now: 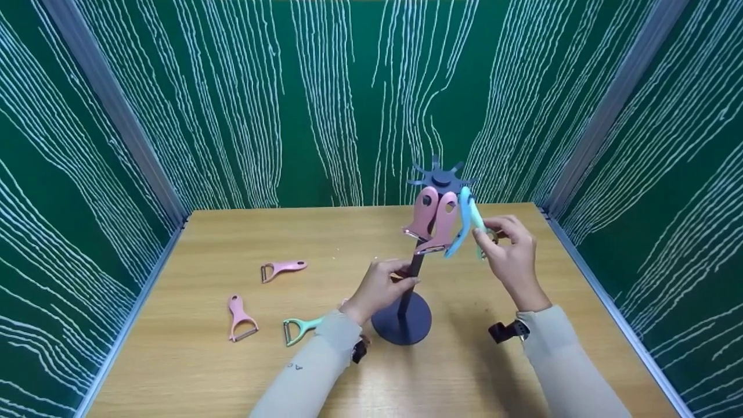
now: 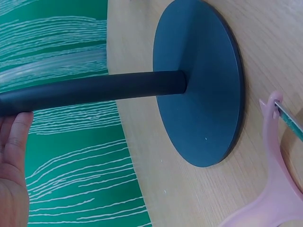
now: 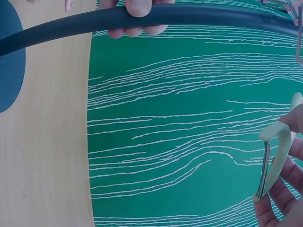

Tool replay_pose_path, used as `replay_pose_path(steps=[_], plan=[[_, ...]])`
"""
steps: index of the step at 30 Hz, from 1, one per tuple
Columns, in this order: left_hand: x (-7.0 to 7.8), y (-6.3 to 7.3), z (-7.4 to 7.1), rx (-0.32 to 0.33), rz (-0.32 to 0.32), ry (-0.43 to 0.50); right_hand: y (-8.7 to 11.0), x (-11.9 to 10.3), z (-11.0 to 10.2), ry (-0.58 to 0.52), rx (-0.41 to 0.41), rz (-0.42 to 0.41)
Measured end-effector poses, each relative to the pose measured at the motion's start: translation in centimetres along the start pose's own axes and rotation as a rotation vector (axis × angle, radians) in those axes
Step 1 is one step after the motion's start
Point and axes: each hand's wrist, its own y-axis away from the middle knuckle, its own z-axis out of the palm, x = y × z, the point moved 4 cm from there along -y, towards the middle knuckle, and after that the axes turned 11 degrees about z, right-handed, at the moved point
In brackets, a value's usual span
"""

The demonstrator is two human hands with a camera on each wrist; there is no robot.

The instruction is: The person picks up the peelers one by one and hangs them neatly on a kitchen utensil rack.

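Observation:
A dark stand (image 1: 401, 318) with a round base, a post and a ring of hooks on top stands on the table. My left hand (image 1: 380, 288) grips its post (image 2: 94, 91) partway up. Two pink peelers (image 1: 424, 213) and a blue peeler (image 1: 464, 220) hang from the hooks. My right hand (image 1: 514, 255) holds a light green peeler (image 3: 280, 158) by its handle and head, beside the blue one at the hooks. Whether its hole is on a hook is hidden in the head view.
On the table's left lie a pink peeler (image 1: 284, 268), another pink peeler (image 1: 239, 318) and a green peeler (image 1: 300, 328) partly behind my left sleeve. One more pink peeler (image 2: 270, 189) lies near the base. Green walls with white lines (image 1: 325, 104) enclose the wooden table (image 1: 232, 232).

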Motion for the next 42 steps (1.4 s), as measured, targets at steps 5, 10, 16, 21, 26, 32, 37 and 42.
replay_pose_path(steps=[5,10,16,21,26,32,37,42], plan=[[0.0,-0.3,0.0,0.0,0.007,-0.004,-0.3,-0.4,-0.4,-0.03,0.037,-0.013],[0.1,-0.5,0.1,0.007,0.017,-0.007,-0.7,-1.2,-0.8,-0.057,0.066,-0.069],[0.2,-0.4,0.1,0.005,0.016,-0.007,-0.9,-2.5,-1.2,-0.079,0.073,-0.102],[0.3,-0.5,0.1,0.005,0.029,-0.024,-1.0,-3.2,-1.5,-0.097,0.09,-0.135],[0.2,-0.5,0.1,0.006,0.039,-0.021,-1.0,-4.2,-1.9,-0.118,0.1,-0.139],[0.1,-0.4,0.1,0.002,0.042,-0.02,-0.6,-5.1,-1.9,-0.15,0.068,-0.139],[0.2,-0.3,0.1,0.008,0.05,-0.028,-0.5,-5.3,-1.5,-0.173,0.013,-0.185],[0.3,-0.2,0.1,0.011,0.044,-0.035,-0.4,-5.1,-1.0,-0.171,-0.035,-0.198]])
